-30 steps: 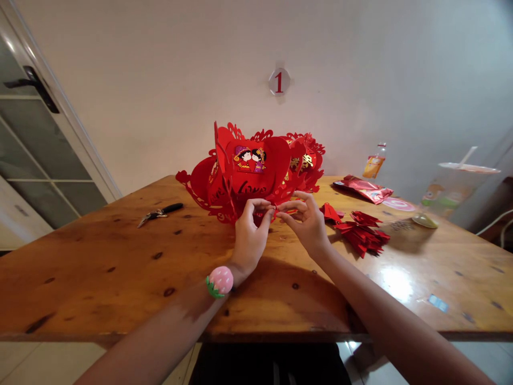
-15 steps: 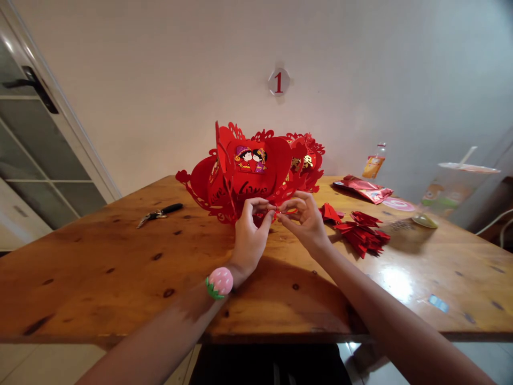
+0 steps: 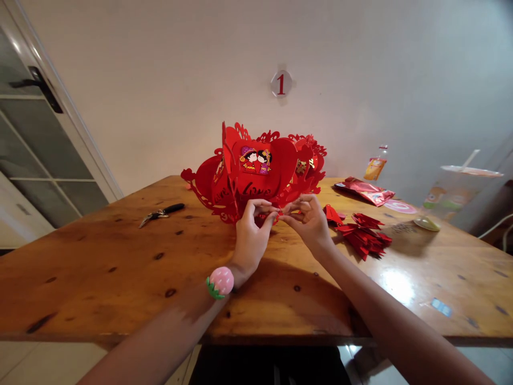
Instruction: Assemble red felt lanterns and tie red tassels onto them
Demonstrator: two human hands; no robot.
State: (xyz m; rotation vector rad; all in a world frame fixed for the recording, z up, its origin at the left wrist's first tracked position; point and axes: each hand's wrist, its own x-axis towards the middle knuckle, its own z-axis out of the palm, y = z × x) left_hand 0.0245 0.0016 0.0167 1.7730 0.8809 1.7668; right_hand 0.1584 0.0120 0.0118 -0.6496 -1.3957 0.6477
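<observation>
red paper lantern sits on the wooden table, back middle, right behind the hands; cut-out edges, couple picture and black lettering on the front panel, gold print on the right side. left hand nearly closed, thumb and fingertips pinched on a small red piece at the lantern's lower front. right hand meets it from the other side, thumb and index almost closed on the same piece, other fingers curled loosely. can't tell if the piece is joined to the lantern, fingers cover too much. pink strawberry ornament on the left wrist. tool with black handle lies left of the lantern, metal end pointing left. pile of folded red pieces right of the right hand, red packet farther back, pink-white disc just beside it. bottle with orange label upright at back right, clear cup with straw nearer, at right. small blue-white item near front right edge. round "1" sign on the wall above.
</observation>
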